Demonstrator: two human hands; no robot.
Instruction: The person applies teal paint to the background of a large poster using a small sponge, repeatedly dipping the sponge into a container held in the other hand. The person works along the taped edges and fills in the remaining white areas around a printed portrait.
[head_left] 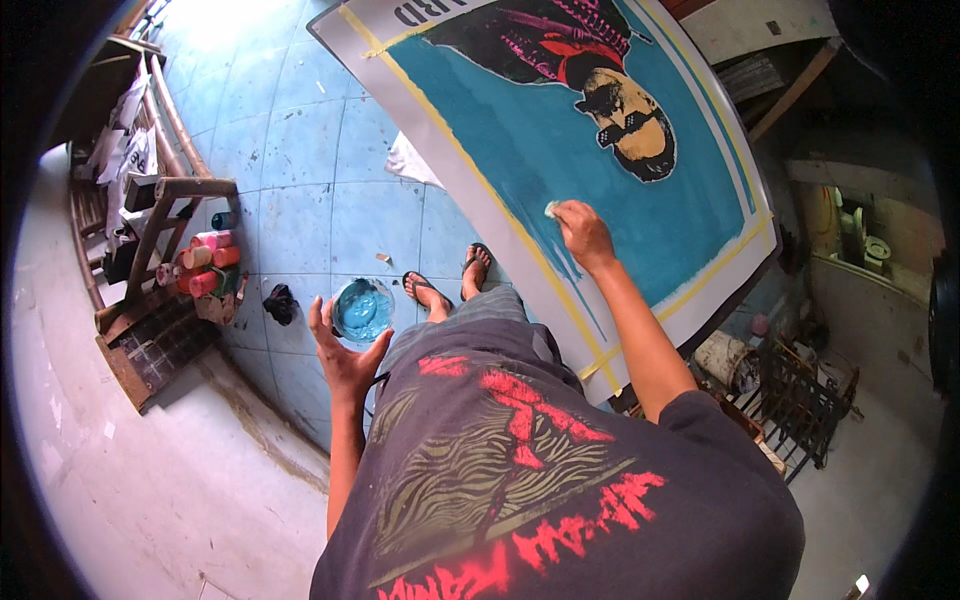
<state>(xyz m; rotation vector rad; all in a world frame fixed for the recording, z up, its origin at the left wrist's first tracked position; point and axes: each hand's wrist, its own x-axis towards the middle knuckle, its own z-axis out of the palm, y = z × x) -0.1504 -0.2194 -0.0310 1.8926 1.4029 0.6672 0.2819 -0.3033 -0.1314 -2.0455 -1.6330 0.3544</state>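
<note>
My left hand [346, 362] is curled around a round, clear container of blue paint [363, 309], held upright above the floor. My right hand [584, 238] pinches a small pale wad [551, 209], perhaps a bit of sponge, at the near left part of a large poster painting [505, 165]. Whether the wad touches the surface I cannot tell. The painting shows a figure in dark glasses and a red scarf, upside down to me, on a teal background. Yellow tape [440, 120] runs along the white border, and uneven teal streaks lie near my right hand.
Red and pink paint bottles [205, 262] cluster by a wooden stand [165, 225] at left. A black crumpled bag [281, 304] and a white cloth [408, 162] lie on the blue tiled floor [300, 150]. A dark metal rack [800, 400] stands at right.
</note>
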